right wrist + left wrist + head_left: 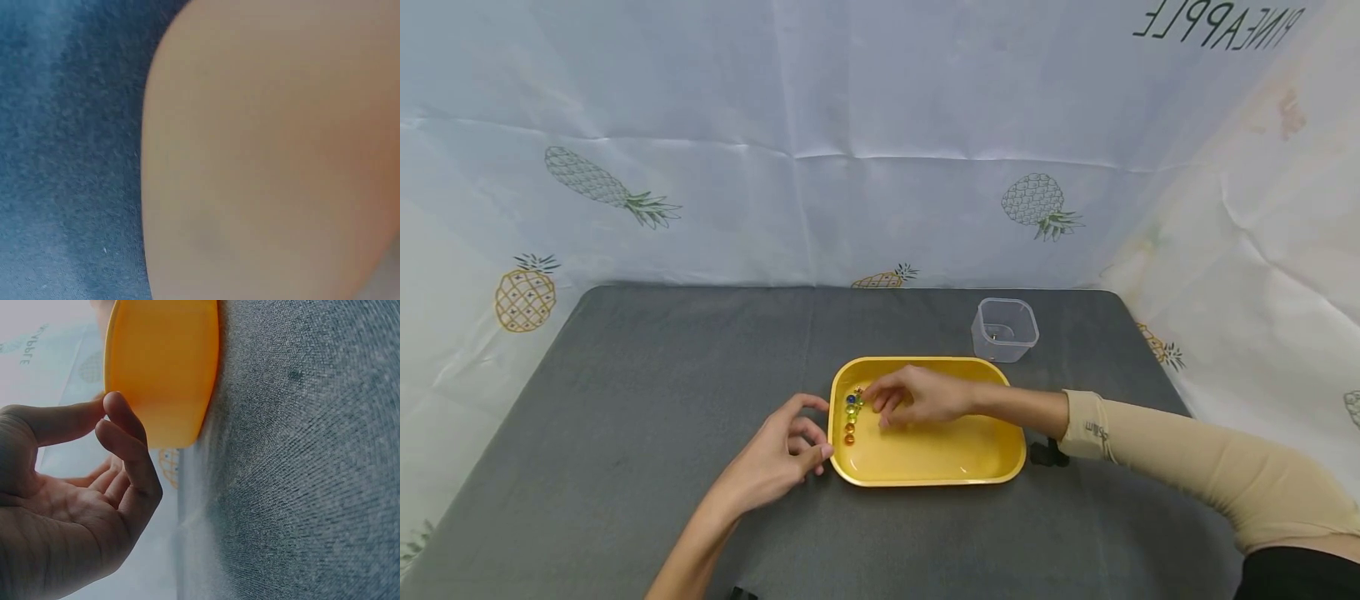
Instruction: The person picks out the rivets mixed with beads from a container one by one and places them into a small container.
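The left hand (782,450) is at the left end of a yellow tray (940,462), its fingertips and thumb touching the rim there. In the left wrist view, fingertips (115,403) bear on the tray's outer wall (165,369). Over the tray's left half reaches the right hand (928,393), palm down, thumb and index finger apart. Its index fingertip is right beside a column of small shiny beads (851,418), blue, green, yellow-green and orange. The right wrist view holds mostly a blurred pale surface that hides the fingers.
A clear plastic box (1004,332) stands behind the tray's right end, with small bits in its bottom. Grey cloth (700,358) covers the table. Pineapple-print curtains (850,100) hang behind and at the sides. The right forearm wears a beige sleeve (1180,446).
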A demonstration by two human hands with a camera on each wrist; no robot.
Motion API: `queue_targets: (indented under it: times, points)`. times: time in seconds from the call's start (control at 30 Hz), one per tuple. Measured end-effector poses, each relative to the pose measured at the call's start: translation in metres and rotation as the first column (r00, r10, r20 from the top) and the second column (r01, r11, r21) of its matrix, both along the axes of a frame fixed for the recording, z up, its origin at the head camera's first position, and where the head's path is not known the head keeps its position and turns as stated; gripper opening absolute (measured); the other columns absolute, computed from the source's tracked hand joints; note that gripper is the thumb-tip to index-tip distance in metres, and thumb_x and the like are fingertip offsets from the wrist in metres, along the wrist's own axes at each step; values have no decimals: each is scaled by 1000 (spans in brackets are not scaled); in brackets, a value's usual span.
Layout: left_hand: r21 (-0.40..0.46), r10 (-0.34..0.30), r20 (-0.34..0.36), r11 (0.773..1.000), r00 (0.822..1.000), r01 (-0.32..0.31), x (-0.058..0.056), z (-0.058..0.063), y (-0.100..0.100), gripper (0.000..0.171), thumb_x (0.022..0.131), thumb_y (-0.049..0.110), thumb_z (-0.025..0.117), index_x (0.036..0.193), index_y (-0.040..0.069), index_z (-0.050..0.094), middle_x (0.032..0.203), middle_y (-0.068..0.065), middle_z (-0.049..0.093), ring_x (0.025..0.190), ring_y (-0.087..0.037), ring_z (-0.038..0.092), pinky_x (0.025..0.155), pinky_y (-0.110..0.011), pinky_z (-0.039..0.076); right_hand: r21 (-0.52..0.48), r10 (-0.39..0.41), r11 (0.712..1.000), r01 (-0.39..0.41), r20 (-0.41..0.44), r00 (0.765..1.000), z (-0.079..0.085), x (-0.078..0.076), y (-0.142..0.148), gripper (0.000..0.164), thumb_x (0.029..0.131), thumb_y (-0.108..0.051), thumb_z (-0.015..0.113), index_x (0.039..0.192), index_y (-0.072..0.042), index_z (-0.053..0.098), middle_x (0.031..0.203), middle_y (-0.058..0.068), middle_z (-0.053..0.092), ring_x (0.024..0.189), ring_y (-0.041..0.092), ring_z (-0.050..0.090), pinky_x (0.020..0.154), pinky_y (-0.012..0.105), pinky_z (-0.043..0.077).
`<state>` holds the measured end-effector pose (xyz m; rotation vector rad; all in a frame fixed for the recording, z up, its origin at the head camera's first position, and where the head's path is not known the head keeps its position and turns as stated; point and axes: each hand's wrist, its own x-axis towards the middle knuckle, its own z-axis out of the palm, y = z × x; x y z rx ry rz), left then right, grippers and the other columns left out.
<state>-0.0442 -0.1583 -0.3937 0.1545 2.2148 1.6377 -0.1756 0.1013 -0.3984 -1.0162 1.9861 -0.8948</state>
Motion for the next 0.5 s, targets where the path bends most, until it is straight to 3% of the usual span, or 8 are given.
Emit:
queue_targets:
  times: [0.23,0.5]
  points:
    - [2,-5,-10,1000,1000,5,0,-1,0,51,103,4,69,147,-3,44,98,-19,71,79,-28,73,62,-29,54,-5,48,999,-48,-26,999,-3,2,2,48,103,-10,73,148,-1,63,124,12,72,112,14,66,105,27,57]
    - [2,-5,-5,1000,1000,5,0,1,0,52,103,3,68,148,-4,43,98,-19,71,79,-29,72,62,-29,54,6,96,995,-95,-83,992,-5,3,2,46,105,-12,72,149,-4,63,122,11,67,112,20,62,100,27,56]
